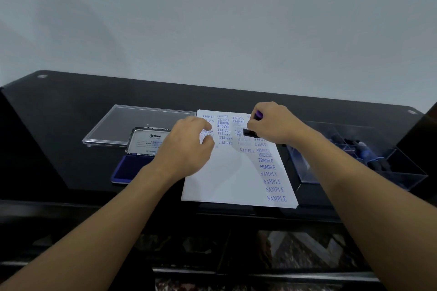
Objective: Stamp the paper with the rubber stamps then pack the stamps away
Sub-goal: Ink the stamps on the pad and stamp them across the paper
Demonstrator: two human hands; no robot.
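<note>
1. Right grip point(272, 125) clamped on stamp point(250, 133), base down on paper point(224, 172) just beneath.
2. Left grip point(186, 146) relaxed, clamping nothing, fingers resting on paper left of right grip.
3. Many prints down; bare space nearer than both grips.
4. Probably mid-stamping. Packing not yet begun: ink pad point(132, 168) open left of left grip, box point(402, 179) of stamps right of right grip.

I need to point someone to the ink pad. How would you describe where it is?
On the black table, look left of the white paper covered in blue stamped words. The ink pad lies there, nearer the person than a flat clear plastic lid. It alone is an open tin, with a dark blue pad and Artline printed inside its lid.
</note>
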